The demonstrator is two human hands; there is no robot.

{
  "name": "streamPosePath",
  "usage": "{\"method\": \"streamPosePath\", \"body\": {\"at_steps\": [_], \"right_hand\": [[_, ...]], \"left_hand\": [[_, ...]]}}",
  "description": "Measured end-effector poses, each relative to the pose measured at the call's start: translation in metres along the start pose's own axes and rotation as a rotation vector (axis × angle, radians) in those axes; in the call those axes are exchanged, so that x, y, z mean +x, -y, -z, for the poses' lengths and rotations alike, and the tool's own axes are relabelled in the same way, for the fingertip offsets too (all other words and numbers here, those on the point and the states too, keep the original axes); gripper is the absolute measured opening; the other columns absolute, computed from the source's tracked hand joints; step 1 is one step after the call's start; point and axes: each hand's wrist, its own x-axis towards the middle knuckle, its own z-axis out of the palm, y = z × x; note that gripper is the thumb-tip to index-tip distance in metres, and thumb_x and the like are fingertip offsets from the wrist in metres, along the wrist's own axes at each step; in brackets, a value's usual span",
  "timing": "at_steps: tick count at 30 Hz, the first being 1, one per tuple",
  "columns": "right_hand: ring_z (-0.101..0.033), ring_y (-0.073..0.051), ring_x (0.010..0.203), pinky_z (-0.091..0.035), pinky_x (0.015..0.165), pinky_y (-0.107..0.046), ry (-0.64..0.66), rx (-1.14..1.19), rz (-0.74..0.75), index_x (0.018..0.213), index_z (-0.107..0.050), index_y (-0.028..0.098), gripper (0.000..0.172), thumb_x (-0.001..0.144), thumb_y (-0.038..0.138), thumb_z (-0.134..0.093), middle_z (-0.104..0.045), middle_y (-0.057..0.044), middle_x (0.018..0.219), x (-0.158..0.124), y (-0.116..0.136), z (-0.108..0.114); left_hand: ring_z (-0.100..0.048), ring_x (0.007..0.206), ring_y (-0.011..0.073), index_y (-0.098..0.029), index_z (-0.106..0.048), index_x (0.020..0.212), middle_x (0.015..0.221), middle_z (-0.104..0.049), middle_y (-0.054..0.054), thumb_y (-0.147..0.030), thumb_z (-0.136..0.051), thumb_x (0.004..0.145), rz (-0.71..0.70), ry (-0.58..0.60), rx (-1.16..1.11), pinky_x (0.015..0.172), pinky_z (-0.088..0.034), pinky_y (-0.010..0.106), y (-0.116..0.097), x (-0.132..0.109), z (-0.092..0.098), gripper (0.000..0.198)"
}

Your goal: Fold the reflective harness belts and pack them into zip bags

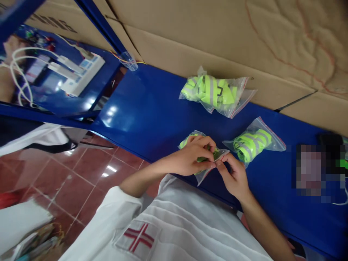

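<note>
Both hands pinch the edge of a clear zip bag [201, 177] at the front of the blue table. My left hand [194, 156] lies over the bag, its thumb and fingers closed on the zip edge. From the right, my right hand [233, 175] grips the same edge, fingertips touching those of the left. Inside the bag is a rolled yellow-green reflective strap [185, 141], partly hidden by my left hand. Just right of my hands lies another bagged reflective strap [251, 143]. Farther back rests a larger bag of reflective straps [213, 90].
Large cardboard boxes [203, 43] line the table's back edge. A white power strip [83, 74] with plugged-in cables sits on the left shelf, near another person's hand [13, 47]. A clear plastic cup [128, 61] stands in the back corner. Blue table surface [152, 105] shows between.
</note>
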Motion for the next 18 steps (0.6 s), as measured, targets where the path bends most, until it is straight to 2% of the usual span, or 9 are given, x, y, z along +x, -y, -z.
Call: {"method": "streamPosePath", "body": {"at_steps": [2,5,7,9,11,12,13,15,18], "right_hand": [[-0.057,-0.014,0.074,-0.045,0.072,-0.027,-0.085,-0.165,0.048,0.083,-0.057,0.022,0.018,0.1,0.017,-0.062,-0.061,0.002,0.076,0.001,0.0,-0.001],[-0.056,-0.014,0.069,-0.043,0.071,-0.027,-0.11,-0.306,0.044,0.078,-0.055,0.021,0.022,0.098,0.016,-0.062,-0.06,0.003,0.07,0.001,0.0,-0.003],[-0.056,-0.012,0.064,-0.043,0.067,-0.026,-0.088,-0.307,0.026,0.077,-0.055,0.021,0.023,0.098,0.016,-0.062,-0.06,0.004,0.068,0.002,0.0,-0.004],[-0.057,-0.01,0.061,-0.044,0.063,-0.023,-0.101,-0.291,0.023,0.077,-0.054,0.021,0.023,0.099,0.017,-0.061,-0.059,0.005,0.067,0.002,0.002,-0.004],[-0.057,-0.009,0.06,-0.045,0.062,-0.021,-0.136,-0.281,0.027,0.08,-0.054,0.021,0.022,0.1,0.017,-0.061,-0.06,0.006,0.068,0.003,0.004,-0.004],[-0.058,-0.009,0.06,-0.046,0.062,-0.021,-0.151,-0.283,0.029,0.081,-0.055,0.021,0.021,0.101,0.018,-0.062,-0.06,0.006,0.068,0.003,0.005,-0.004],[-0.058,-0.008,0.06,-0.046,0.063,-0.02,-0.16,-0.285,0.029,0.081,-0.055,0.021,0.022,0.101,0.019,-0.063,-0.061,0.006,0.069,0.004,0.006,-0.004],[-0.058,-0.008,0.059,-0.047,0.063,-0.019,-0.165,-0.288,0.019,0.08,-0.056,0.021,0.024,0.102,0.021,-0.065,-0.061,0.006,0.069,0.004,0.008,-0.003],[-0.057,-0.007,0.058,-0.047,0.061,-0.019,-0.161,-0.28,-0.008,0.078,-0.057,0.02,0.027,0.103,0.025,-0.067,-0.062,0.005,0.068,0.004,0.008,-0.002]], "left_hand": [[-0.059,0.109,0.0201,-0.018,-0.072,0.084,0.113,-0.061,0.005,-0.025,-0.066,0.103,0.03,-0.099,-0.089,0.1,-0.038,0.04,0.002,-0.001,0.005,0.021],[-0.059,0.103,0.0188,-0.017,-0.064,0.084,0.112,-0.058,0.006,-0.028,-0.061,0.106,0.096,-0.3,-0.191,0.096,-0.044,0.036,-0.001,-0.006,0.01,0.024],[-0.059,0.099,0.0181,-0.017,-0.058,0.082,0.108,-0.057,0.006,-0.03,-0.057,0.107,0.101,-0.346,-0.201,0.092,-0.046,0.034,-0.004,-0.011,0.011,0.029],[-0.06,0.103,0.0195,-0.017,-0.057,0.083,0.109,-0.059,0.007,-0.031,-0.054,0.109,0.057,-0.352,-0.096,0.096,-0.046,0.037,-0.004,-0.015,0.011,0.029],[-0.061,0.12,0.0261,-0.018,-0.064,0.097,0.126,-0.061,0.012,-0.043,-0.06,0.108,-0.054,-0.316,0.079,0.106,-0.045,0.044,0.002,-0.017,0.011,0.027],[-0.058,0.133,0.0317,-0.019,-0.066,0.109,0.138,-0.059,0.016,-0.053,-0.068,0.103,-0.114,-0.27,0.164,0.113,-0.043,0.049,0.008,-0.017,0.012,0.035],[-0.05,0.146,0.0379,-0.02,-0.065,0.125,0.152,-0.053,0.02,-0.063,-0.076,0.094,-0.156,-0.21,0.236,0.12,-0.038,0.056,0.014,-0.017,0.013,0.054],[-0.03,0.161,0.0455,-0.023,-0.051,0.154,0.17,-0.037,0.025,-0.072,-0.087,0.076,-0.154,-0.076,0.323,0.13,-0.024,0.066,0.029,-0.015,0.018,0.099],[-0.021,0.166,0.0465,-0.026,-0.03,0.17,0.175,-0.031,0.024,-0.068,-0.096,0.066,-0.047,0.108,0.337,0.133,-0.013,0.071,0.044,-0.012,0.027,0.131]]}}
